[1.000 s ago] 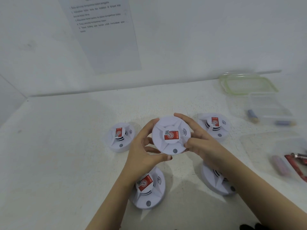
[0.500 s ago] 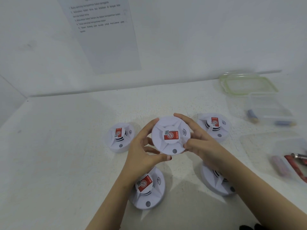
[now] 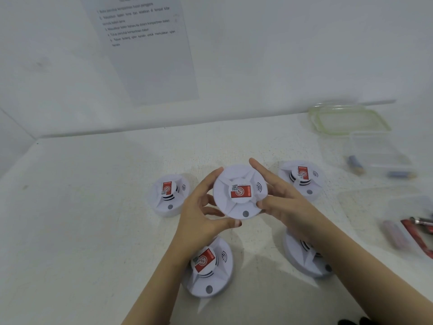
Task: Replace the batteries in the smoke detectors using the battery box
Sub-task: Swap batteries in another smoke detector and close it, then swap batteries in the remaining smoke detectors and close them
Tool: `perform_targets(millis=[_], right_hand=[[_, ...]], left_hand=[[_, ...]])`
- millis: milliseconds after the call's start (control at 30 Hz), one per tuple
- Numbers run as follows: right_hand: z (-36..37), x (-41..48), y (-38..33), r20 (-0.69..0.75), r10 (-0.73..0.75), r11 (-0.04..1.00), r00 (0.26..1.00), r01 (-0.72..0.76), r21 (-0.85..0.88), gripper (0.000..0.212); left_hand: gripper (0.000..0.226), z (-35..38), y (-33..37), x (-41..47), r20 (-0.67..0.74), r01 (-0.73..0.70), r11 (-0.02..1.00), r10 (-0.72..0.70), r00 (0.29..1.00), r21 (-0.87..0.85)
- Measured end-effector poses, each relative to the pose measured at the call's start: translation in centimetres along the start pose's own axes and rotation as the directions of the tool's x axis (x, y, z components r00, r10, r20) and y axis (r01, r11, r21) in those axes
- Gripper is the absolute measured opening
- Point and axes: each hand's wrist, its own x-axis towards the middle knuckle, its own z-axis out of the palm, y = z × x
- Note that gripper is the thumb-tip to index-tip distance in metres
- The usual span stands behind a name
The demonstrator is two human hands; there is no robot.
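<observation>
You face a white wall [image 3: 281, 55] bearing a printed sheet [image 3: 150, 66], above a pale speckled counter [image 3: 82, 207]. A clear battery box [image 3: 375, 156] sits far right. Four smoke detectors [image 3: 169, 194] lie on the counter. Your left hand [image 3: 199, 214] and right hand [image 3: 288, 207] hold a fifth detector [image 3: 240, 192] above the middle, fingers [image 3: 260, 166] curled round its rim.

Held detector [image 3: 240, 192] centre above table [image 3: 93, 207]; four detectors around; boxes right.

Probably a test lab: posted instruction sheet [image 3: 150, 66]
</observation>
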Motion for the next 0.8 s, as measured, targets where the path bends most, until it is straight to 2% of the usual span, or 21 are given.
perform_targets(millis=[200, 367, 533, 633, 800], right_hand=[[0.1, 0.1, 0.1, -0.046, 0.007, 1.0, 0.999, -0.006, 0.022, 0.075], [0.3, -0.2, -0.3, -0.089, 0.017, 0.998, 0.996, -0.022, -0.058, 0.073], [0.0, 0.8, -1.7, -0.134, 0.044, 0.947, 0.99, -0.085, -0.31, 0.066], [-0.5, 2.1, -1.8, -0.138, 0.055, 0.891, 0.989, -0.111, -0.441, 0.061], [-1.0, 3.4, -0.4, -0.172, 0.067, 0.762, 0.983, -0.162, -0.627, 0.025]], left_hand=[[0.094, -0.1, -0.2, 0.1, -0.002, -0.003, 1.0, 0.003, 1.0, -0.008], [0.091, -0.4, 0.0, 0.4, 0.017, -0.014, 0.998, 0.013, 1.0, 0.059], [0.092, -1.1, -0.2, 1.6, 0.025, -0.012, 0.967, 0.006, 1.0, 0.256], [0.098, -1.0, -0.2, 2.6, 0.011, 0.002, 0.909, -0.007, 1.0, 0.416], [0.1, -0.7, -0.2, 4.0, 0.051, -0.04, 0.811, 0.012, 0.999, 0.584]])
